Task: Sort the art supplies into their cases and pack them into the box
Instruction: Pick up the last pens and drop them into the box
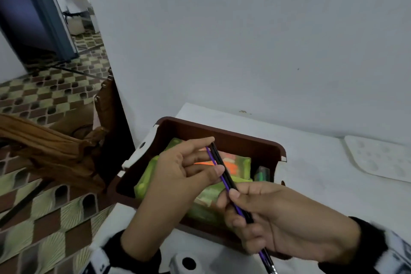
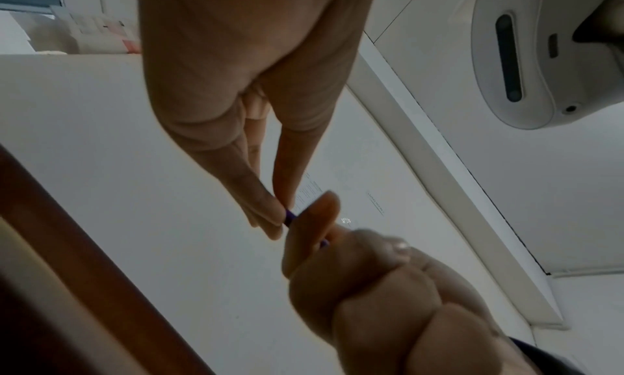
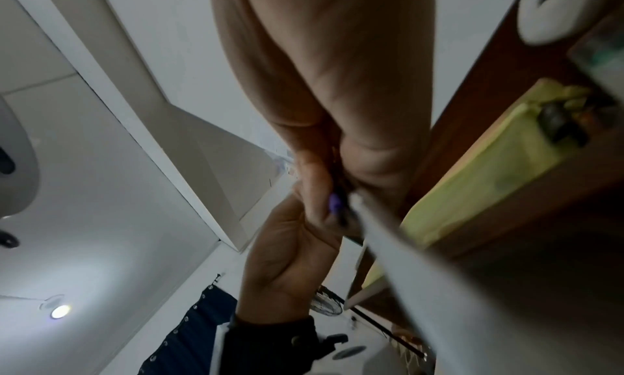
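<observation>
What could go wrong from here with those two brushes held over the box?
Both hands hold the purple brush and black brush together above the brown box. The left hand only pinches their top ends with its fingers, so one could slip loose and drop among the green cases. Passing between hands, the pair may also splay apart.

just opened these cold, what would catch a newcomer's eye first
The eye goes first to the two thin brushes, one purple and one black, held together over the brown box: the left hand pinches their upper ends and the right hand grips them lower down. Next come the bright green cases packed inside the box, and the white paint palette lying on the table to the right.
</observation>
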